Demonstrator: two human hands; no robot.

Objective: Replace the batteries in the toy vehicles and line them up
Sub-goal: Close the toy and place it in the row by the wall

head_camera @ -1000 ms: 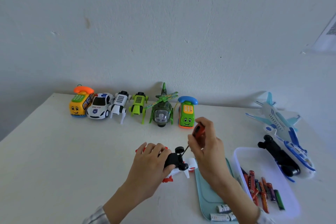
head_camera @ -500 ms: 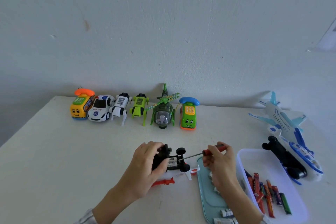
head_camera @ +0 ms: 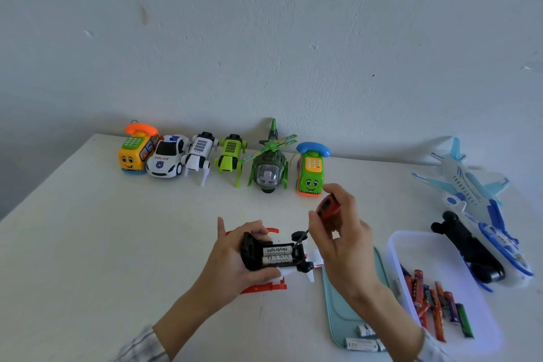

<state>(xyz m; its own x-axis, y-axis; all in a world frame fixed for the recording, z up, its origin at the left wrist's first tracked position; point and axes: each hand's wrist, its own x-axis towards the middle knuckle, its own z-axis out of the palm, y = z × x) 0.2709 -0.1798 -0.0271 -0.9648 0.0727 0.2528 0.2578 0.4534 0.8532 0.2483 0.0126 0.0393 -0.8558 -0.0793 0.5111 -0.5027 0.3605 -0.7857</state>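
White bench (head_camera: 88,244) surface carries all items. The left hand (head_camera: 232,261) grips an upturned toy vehicle (head_camera: 273,256), its black underside facing up; fingers curl round the far side and the thumb lies on the near side. The battery compartment is open and two white batteries (head_camera: 276,254) lie side by side inside it. Red and white parts of the vehicle show beneath the hand, resting on the bench.

The right hand (head_camera: 343,247) grips a red-handled screwdriver (head_camera: 327,209) between thumb and fingers. The shaft slopes down to the left, its tip at the wheel end of the vehicle, beside the compartment edge.

Six toys stand in a row along the wall at the far edge: a yellow phone car (head_camera: 135,153), a white police car (head_camera: 166,160), a white robot dog (head_camera: 199,156), a green robot dog (head_camera: 230,157), a green helicopter (head_camera: 269,164) and a green phone car (head_camera: 311,173).

At the right, a blue and white toy aeroplane (head_camera: 467,185) stands near the wall. Another aeroplane (head_camera: 484,250) lies nearer, tipped on its side with its black underside showing, just beside a clear tub (head_camera: 411,241) holding mixed batteries (head_camera: 432,303). A teal tray (head_camera: 340,311) lies between the vehicle and the tub, with white batteries (head_camera: 363,338) at its near end.
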